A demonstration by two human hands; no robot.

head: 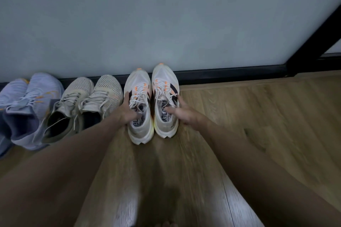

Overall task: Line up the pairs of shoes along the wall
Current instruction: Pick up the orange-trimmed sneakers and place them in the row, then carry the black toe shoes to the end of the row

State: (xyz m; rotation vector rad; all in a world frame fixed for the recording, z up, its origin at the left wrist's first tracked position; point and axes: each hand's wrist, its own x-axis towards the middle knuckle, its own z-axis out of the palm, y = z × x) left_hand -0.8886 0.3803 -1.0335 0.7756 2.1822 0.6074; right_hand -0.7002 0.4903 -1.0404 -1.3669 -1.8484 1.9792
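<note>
1. Two hands hold one pair: your left hand [129, 111] grips the left white mesh running shoe with orange lace loops [137, 105]; your right hand [181, 113] clamps its mate [165, 97].
2. Beyond both grips, the toes meet the black baseboard [230, 73], likely squaring the pair.
3. Left of your left grip, the beige perforated trainers [86, 101] and pale lilac high-tops [31, 101] already line the grey wall [166, 14].
</note>
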